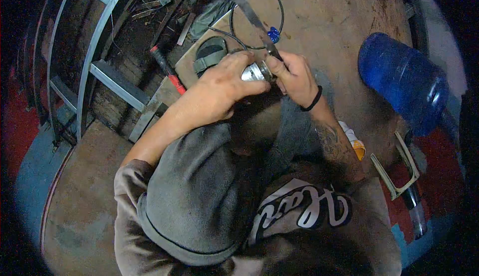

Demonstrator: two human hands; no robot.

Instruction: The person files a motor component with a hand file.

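Observation:
My left hand [227,81] is wrapped around a short silver metal cylinder [253,72], with the thumb along its near side. Close against the cylinder's right end, my right hand [295,79] has its fingers curled around the dark lower end of a long flat metal blade [244,7]. The blade slants up and left, out of the top of the view. A black cable [283,7] loops on the board beyond my hands. Near the blade lies a small crumpled blue piece [273,35]. Both palms are hidden.
A sandal [209,55] sits beyond my left hand, beside a red-and-black handled tool [168,69]. Curved metal framing [95,46] stands at left. At right are a large blue water jug [399,79], a white-and-orange item [355,143] and a pale U-shaped frame [411,168].

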